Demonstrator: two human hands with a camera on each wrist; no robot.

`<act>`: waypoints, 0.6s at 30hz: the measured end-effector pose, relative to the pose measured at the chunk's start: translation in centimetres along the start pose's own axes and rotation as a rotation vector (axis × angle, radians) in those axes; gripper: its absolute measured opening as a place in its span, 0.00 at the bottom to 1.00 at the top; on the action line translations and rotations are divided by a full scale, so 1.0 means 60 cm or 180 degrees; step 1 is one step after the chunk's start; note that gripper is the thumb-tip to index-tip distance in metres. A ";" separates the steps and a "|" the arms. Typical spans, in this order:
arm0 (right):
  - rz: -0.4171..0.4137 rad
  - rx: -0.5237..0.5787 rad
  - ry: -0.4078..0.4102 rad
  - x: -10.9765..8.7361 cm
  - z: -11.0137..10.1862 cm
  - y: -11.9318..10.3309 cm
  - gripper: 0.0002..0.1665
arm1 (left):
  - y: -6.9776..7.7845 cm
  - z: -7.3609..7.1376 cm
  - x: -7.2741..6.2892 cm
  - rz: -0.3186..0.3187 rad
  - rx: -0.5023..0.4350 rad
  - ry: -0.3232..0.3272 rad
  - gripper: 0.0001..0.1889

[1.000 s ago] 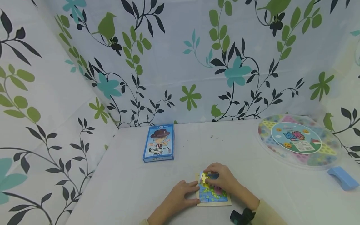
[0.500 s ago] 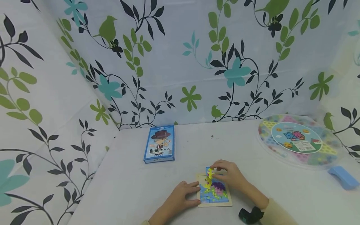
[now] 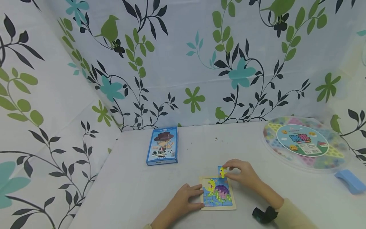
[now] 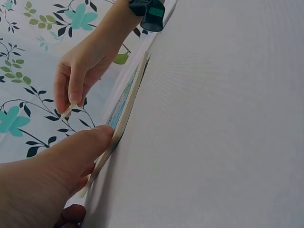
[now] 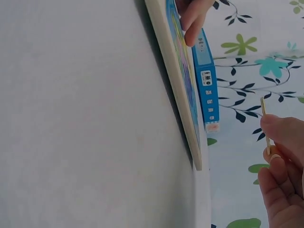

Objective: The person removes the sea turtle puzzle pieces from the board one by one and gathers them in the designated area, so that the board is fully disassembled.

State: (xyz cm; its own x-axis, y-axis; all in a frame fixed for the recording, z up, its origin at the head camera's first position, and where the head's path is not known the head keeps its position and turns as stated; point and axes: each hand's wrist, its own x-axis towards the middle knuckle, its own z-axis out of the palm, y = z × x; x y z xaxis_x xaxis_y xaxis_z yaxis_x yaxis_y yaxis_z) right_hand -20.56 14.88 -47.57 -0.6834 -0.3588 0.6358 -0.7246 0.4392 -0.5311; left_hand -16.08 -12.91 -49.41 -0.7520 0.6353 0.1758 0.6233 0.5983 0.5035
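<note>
A small wooden jigsaw puzzle board (image 3: 218, 208) lies flat on the table, with pieces showing a yellow-headed, purple-shelled turtle-like animal on blue. Bare wood shows at its upper left corner. My left hand (image 3: 186, 198) rests at the board's left side, thumb and fingertips touching the frame. Beyond the board's top right corner, my right hand (image 3: 243, 173) pinches a blue and yellow puzzle piece (image 3: 222, 171) between thumb and fingers. In the right wrist view the piece (image 5: 264, 114) appears edge-on, apart from the board. The left thumb (image 4: 102, 135) presses the frame's edge in the left wrist view.
A blue card game box (image 3: 162, 146) lies behind and left of the board. At the back right sits a round clear game case (image 3: 303, 140) with colourful contents. A light blue curved block (image 3: 350, 181) lies before it. Patterned cloth (image 3: 183, 63) hangs behind the table.
My right hand has lifted the puzzle piece off the board's upper part and carried it right and away, past the top edge. My left hand has stayed at the frame.
</note>
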 end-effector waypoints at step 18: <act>0.0327 -0.0221 -0.0130 -0.017 -0.057 0.041 0.17 | 0.002 -0.001 -0.002 -0.0143 -0.0003 0.0025 0.35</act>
State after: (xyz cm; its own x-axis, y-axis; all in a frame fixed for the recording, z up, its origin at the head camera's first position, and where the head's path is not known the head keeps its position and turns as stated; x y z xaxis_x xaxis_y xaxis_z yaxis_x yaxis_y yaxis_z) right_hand -21.33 19.14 -47.57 -0.7578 -0.3415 0.5560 -0.6437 0.5308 -0.5512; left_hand -15.92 -12.93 -49.34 -0.7808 0.6040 0.1595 0.5886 0.6257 0.5119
